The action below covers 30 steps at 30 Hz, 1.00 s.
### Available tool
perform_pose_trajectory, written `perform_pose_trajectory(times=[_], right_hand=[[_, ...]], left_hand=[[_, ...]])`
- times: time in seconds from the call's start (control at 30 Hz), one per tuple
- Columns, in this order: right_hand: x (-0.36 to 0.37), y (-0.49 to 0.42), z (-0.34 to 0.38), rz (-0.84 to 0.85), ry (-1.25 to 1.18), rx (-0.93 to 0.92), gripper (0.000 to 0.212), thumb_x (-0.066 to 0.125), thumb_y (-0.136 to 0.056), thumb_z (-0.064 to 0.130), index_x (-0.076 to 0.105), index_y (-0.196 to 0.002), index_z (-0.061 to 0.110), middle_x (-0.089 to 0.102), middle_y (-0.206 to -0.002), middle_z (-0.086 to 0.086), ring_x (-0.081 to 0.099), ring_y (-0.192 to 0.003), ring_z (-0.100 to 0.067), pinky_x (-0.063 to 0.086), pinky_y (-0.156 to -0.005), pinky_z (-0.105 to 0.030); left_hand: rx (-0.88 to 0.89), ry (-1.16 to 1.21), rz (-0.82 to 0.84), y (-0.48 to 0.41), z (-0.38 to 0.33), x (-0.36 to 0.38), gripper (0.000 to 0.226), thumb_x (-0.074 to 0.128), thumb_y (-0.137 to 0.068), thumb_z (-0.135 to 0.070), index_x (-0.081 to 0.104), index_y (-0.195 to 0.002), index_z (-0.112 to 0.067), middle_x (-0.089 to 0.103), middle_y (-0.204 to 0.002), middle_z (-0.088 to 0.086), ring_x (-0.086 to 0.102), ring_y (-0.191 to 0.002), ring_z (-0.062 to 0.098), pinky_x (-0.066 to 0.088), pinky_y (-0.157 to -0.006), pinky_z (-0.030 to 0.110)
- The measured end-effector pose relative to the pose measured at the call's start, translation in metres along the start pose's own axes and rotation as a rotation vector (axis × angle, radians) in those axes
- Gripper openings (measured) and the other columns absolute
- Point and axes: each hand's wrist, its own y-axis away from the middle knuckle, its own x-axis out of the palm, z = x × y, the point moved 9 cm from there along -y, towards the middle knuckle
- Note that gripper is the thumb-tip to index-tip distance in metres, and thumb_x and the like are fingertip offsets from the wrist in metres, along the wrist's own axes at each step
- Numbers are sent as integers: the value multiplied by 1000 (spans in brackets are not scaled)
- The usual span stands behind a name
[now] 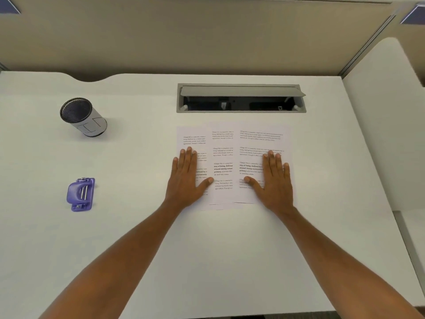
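Note:
Overlapping printed paper sheets (224,143) lie fanned on the white desk (218,249), just in front of the cable hatch. My left hand (187,178) rests flat on the left sheet, fingers straight and together, thumb spread to the right. My right hand (273,180) lies flat on the right sheet in the same way, thumb pointing left. Both palms press the paper down; neither hand holds anything. The sheets' lower edges show between my wrists.
A purple hole punch (81,194) sits at the left of the desk. A mesh pen cup (82,116) lies tipped further back on the left. A grey cable hatch (241,97) stands open behind the papers. A white divider panel (386,134) borders the right side.

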Motion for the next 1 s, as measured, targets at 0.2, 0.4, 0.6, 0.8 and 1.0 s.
perform_pose_trajectory(times=[0.2,0.4,0.6,0.8,1.0], right_hand=[[7,0,22,4,5,-48,107,37,-100,81,16,-175,7,12,-185,-13,6,-172,-33,9,-139,-56],[12,2,43,4,24,-86,108,39,-100,81,16,-175,6,11,-185,-13,6,-172,-33,11,-138,-57],[16,5,60,7,21,-113,91,42,-110,65,16,-175,7,9,-184,-14,6,-172,-33,10,-138,-56],[19,7,72,32,-40,-113,76,44,-116,46,14,-175,9,6,-185,-13,2,-172,-31,6,-139,-54],[-5,10,50,-100,-162,63,71,62,-110,36,39,-168,1,27,-180,-21,28,-167,-39,26,-135,-55]], left_hand=[[15,9,-13,-3,-22,8,104,51,-106,-67,9,-174,-1,1,-185,17,-2,-172,37,0,-140,55],[19,34,-62,-2,-41,12,102,47,-106,-66,11,-173,1,6,-184,20,1,-172,38,2,-140,56],[-1,56,-70,1,-50,17,89,42,-112,-55,10,-173,1,3,-184,19,-1,-172,37,2,-140,55],[21,96,-27,4,-56,17,81,44,-115,-44,7,-174,-2,-3,-184,18,-6,-172,34,0,-139,55],[55,162,-8,24,-48,-6,75,56,-112,-30,22,-174,-6,0,-184,18,-2,-172,37,9,-140,52]])
